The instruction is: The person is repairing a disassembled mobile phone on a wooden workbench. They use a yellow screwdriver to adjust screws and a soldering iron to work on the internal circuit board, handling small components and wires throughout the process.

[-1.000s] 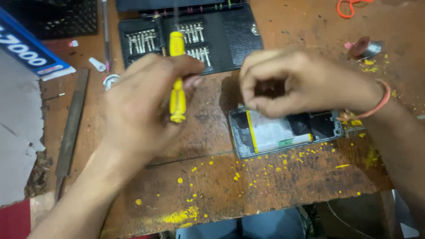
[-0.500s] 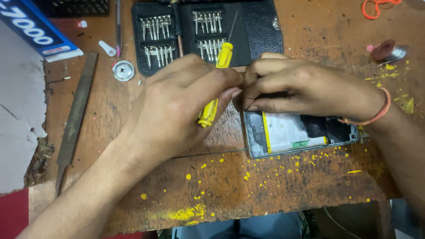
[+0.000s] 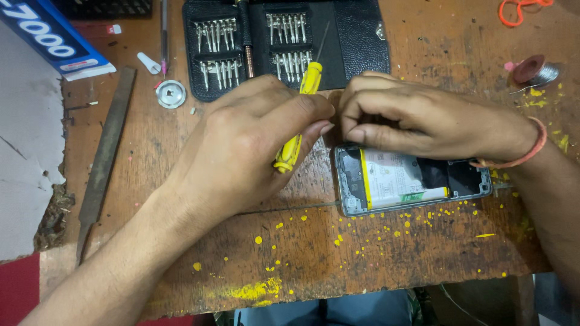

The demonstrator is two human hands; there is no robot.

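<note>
Frame centre: left hand (image 3: 241, 145) is gripping a yellow screwdriver (image 3: 299, 118), tip angled upward. Right hand (image 3: 417, 118) is curling, fingers bunched, over the upper edge of an opened phone (image 3: 411, 180) lying right of centre on the wooden bench (image 3: 362, 265); whether it is pinching anything cannot be told.

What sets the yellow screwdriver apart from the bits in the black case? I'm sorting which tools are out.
The yellow screwdriver is in the grip of the left hand, tilted above the table; the bits lie in rows in the open black case. The screwdriver has a yellow handle; the bits are bare silvery metal. It is one long tool; they are many short pieces. Both have thin metal shafts.
</note>
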